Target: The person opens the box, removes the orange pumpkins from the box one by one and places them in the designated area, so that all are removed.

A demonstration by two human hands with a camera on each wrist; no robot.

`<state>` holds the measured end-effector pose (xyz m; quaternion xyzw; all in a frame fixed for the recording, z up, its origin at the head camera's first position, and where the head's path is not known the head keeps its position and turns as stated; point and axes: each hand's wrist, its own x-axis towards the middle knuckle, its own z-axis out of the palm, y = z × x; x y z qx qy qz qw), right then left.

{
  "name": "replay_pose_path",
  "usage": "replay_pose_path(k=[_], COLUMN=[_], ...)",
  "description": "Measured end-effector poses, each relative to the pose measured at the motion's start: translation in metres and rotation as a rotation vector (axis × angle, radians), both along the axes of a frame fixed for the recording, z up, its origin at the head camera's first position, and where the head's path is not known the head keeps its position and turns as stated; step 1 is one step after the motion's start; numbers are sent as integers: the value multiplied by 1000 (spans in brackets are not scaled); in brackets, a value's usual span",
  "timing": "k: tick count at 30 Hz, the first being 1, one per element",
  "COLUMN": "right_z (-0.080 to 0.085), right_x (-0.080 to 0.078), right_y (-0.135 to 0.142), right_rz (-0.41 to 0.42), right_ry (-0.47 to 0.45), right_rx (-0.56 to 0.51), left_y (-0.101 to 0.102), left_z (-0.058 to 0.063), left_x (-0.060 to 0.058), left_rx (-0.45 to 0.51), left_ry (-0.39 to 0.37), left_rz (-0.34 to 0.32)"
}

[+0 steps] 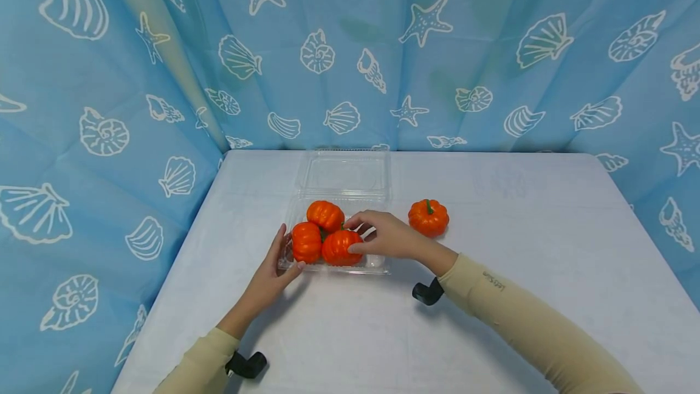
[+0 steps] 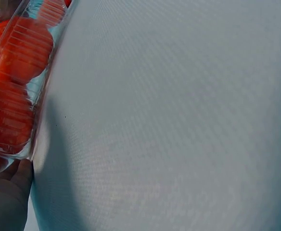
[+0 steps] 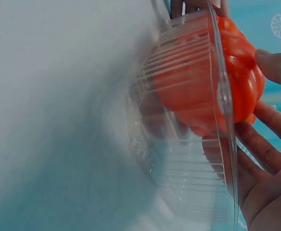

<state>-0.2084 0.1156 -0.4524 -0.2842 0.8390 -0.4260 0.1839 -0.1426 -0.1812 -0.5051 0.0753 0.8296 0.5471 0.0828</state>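
Observation:
A clear plastic clamshell container (image 1: 377, 269) lies on the table with its lid (image 1: 346, 174) folded back. Three orange toy pumpkins sit in its left and middle part: a left one (image 1: 306, 242), a rear one (image 1: 325, 215) and a front one (image 1: 340, 249). My right hand (image 1: 385, 236) grips the front pumpkin, thumb on its near side and fingers reaching over and beside it; the right wrist view shows this pumpkin (image 3: 244, 79) rising above the rim. My left hand (image 1: 270, 275) holds the container's left end, thumb at the front corner.
Another orange pumpkin (image 1: 428, 219) with a green stem stands on the white-covered table (image 1: 519, 230), right of the container and behind my right forearm. A blue shell-patterned curtain (image 1: 339, 53) hangs along the back and left side.

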Motion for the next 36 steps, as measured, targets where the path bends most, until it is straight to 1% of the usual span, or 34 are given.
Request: replay_pose_path(k=[5, 8, 12, 16, 19, 22, 30, 36], right_z=[1, 2, 4, 7, 8, 8, 6, 6], right_x=[2, 3, 3, 0, -2, -3, -4, -4], right_y=[-3, -2, 3, 9, 10, 11, 10, 9], right_rz=[18, 27, 13, -19, -15, 4, 26, 24], right_ry=[1, 17, 95, 206, 250, 249, 156, 166], right_rx=[12, 22, 67, 155, 206, 225, 206, 243], left_y=[0, -1, -1, -1, -1, 0, 0, 0], left_z=[0, -1, -1, -1, -1, -1, 1, 1], left_x=[0, 0, -1, -1, -1, -1, 0, -1], left_rx=[-8, -15, -28, -39, -36, -29, -21, -9], left_ry=[-15, -15, -8, -6, -9, -17, -22, -32], left_rz=[3, 5, 6, 12, 13, 12, 9, 4])
